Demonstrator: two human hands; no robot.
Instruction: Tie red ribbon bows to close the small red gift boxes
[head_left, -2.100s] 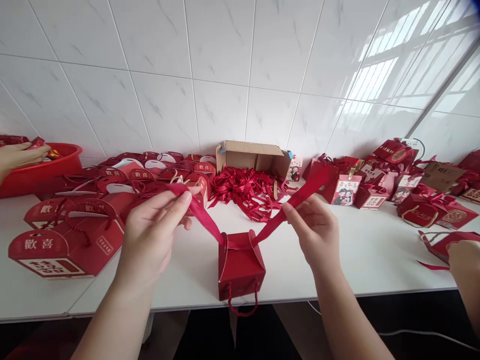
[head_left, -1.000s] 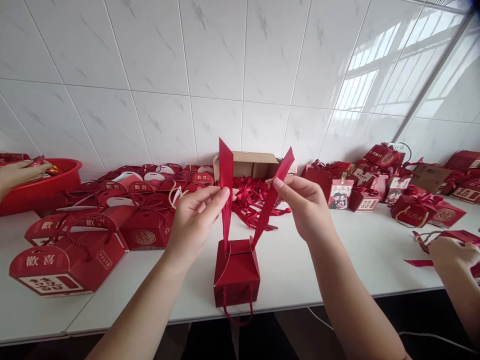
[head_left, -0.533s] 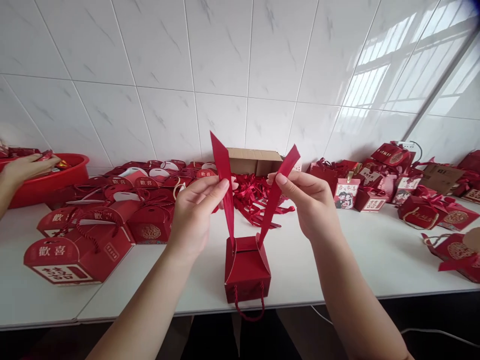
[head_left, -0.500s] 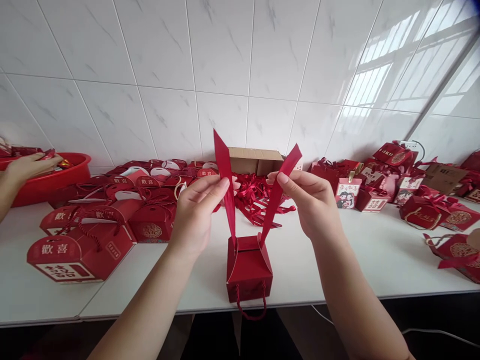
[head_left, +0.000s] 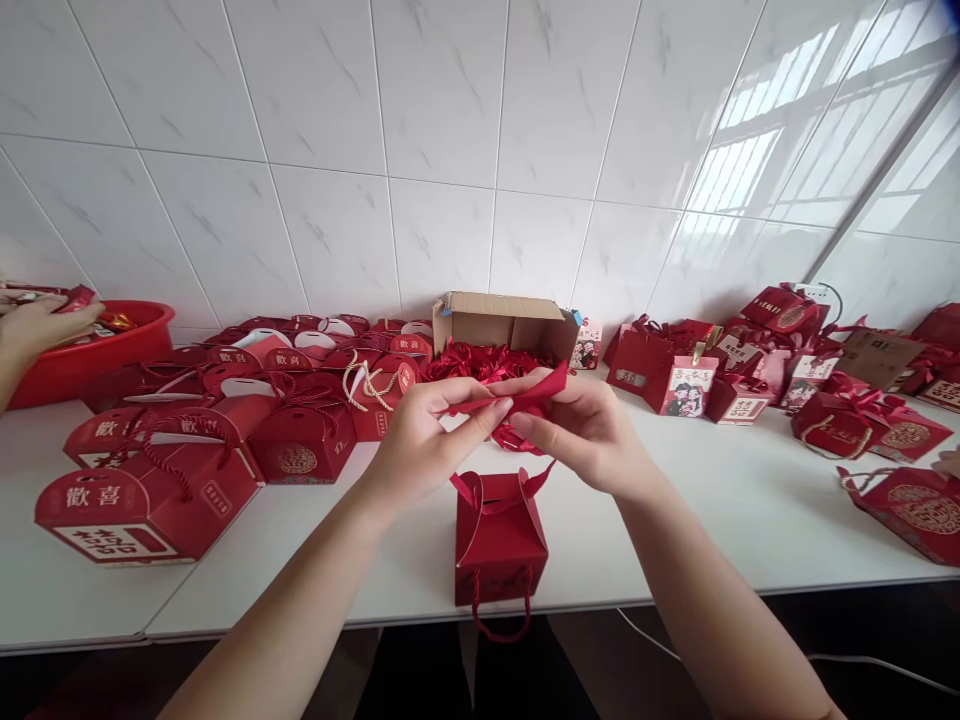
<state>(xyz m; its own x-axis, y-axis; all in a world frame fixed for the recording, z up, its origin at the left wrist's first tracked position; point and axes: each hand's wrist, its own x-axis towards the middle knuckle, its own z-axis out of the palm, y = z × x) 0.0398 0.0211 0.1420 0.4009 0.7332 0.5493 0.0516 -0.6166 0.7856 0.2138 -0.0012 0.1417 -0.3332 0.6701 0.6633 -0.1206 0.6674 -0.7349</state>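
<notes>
Now L hand (head_left: 427,440) nearer R hand (head_left: 589,430), ribbon (head_left: 546,389) btwn.

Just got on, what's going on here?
A person's left grip and right grip are close together, pinching a red ribbon above a small red box. The ribbon runs down to both sides of the box's top; the fingers hide whether it is knotted. The box stands upright near the front edge of the white table. At far left, another person's hand is over a red basin.
</notes>
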